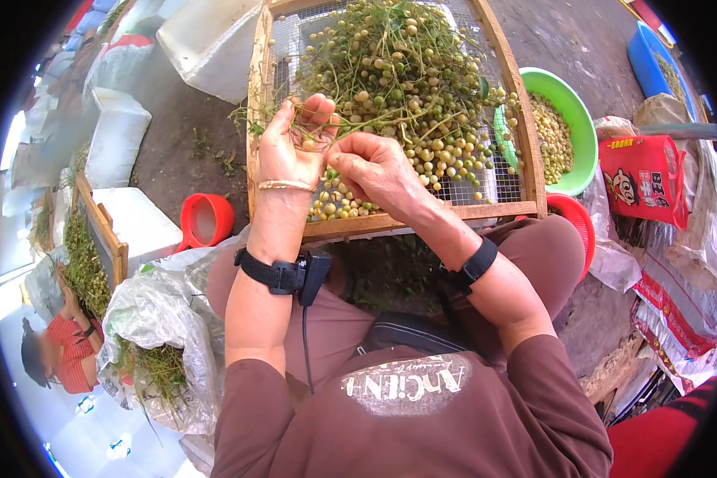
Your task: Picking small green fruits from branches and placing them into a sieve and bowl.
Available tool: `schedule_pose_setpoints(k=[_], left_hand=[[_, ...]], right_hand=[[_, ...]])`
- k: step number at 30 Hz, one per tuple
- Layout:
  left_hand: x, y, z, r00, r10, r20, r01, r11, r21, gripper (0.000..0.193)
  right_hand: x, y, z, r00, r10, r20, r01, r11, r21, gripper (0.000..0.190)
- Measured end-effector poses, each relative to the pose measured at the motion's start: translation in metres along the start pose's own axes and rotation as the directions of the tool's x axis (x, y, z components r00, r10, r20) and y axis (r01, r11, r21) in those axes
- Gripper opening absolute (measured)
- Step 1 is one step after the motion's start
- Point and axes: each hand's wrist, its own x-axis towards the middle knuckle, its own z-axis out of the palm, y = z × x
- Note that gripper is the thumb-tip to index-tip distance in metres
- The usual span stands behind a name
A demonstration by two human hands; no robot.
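My left hand [296, 143], palm up with curled fingers, holds a thin green stem [349, 125] with a pale round berry [309, 144] over the palm. Close beside it on the right, my right hand [370, 167] has its thumb and forefinger pinched together at the palm's edge; whatever lies between the fingertips is too small to tell. Both hands are above the near left part of a wooden-framed wire mesh screen [358, 224]. A heap of green and pale yellow berries on stems [394, 77] covers much of the mesh, with loose berries [334, 209] near the front edge.
Right of the frame stands a green basin [591, 140] of loose berries, with a red basket [582, 230] by my knee. A red scoop [208, 220], foam boxes [119, 140] and a plastic bag with stems [155, 310] lie left. Another person [74, 352] works at a similar screen far left.
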Motion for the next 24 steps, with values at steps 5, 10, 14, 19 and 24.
schedule_pose_setpoints(k=[5, 10, 14, 19, 24], left_hand=[[-0.008, -0.012, 0.017, 0.996, 0.094, 0.011, -0.094, 0.965, 0.246, 0.037], [-0.015, -0.026, 0.037, 0.994, 0.106, 0.002, -0.100, 0.938, 0.331, 0.031], [-0.007, -0.031, 0.010, 0.980, 0.123, 0.156, -0.154, 0.965, 0.210, 0.020], [-0.021, -0.036, 0.037, 0.993, 0.106, 0.046, -0.112, 0.977, 0.183, 0.021], [-0.023, -0.015, 0.032, 0.988, 0.154, -0.027, -0.146, 0.972, 0.182, 0.023]], right_hand=[[0.006, 0.001, 0.003, 0.980, -0.184, -0.081, 0.179, 0.982, -0.055, 0.017], [0.003, -0.002, -0.006, 0.969, -0.221, -0.107, 0.204, 0.967, -0.150, 0.029], [0.003, -0.010, 0.001, 0.973, -0.183, -0.140, 0.122, 0.926, -0.357, 0.022], [-0.016, -0.044, -0.001, 0.966, -0.244, -0.086, 0.175, 0.860, -0.479, 0.019], [-0.005, -0.030, 0.020, 0.926, -0.376, -0.040, 0.315, 0.827, -0.466, 0.023]])
